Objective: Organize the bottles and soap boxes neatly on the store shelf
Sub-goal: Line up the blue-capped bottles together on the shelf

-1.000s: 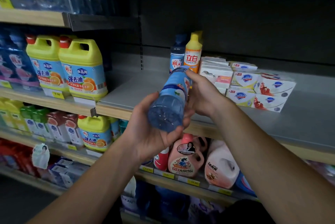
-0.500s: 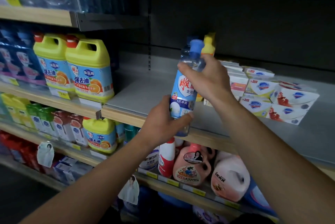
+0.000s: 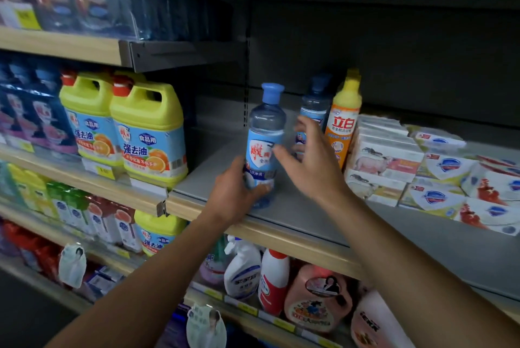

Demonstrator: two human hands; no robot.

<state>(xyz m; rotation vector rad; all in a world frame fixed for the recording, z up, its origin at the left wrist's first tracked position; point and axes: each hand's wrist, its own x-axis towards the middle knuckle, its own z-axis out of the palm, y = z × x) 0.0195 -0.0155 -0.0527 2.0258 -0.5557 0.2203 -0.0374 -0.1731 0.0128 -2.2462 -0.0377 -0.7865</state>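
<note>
My left hand (image 3: 235, 192) grasps the lower part of the blue bottle (image 3: 263, 147), which stands upright near the front edge of the grey shelf (image 3: 309, 215). My right hand (image 3: 312, 161) is open, fingers spread, just right of this bottle. Behind it stand a second blue bottle (image 3: 313, 111) and an orange bottle (image 3: 342, 125); soap boxes (image 3: 388, 161) are stacked further right. Yellow jugs (image 3: 149, 133) stand on its left.

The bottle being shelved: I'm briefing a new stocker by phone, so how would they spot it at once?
Find the grey shelf right of the yellow jugs. Near its front edge stands a clear blue bottle, upright, with the left hand around its base. Unlike the matching bottle and the orange bottle further back, it stands alone.
</note>
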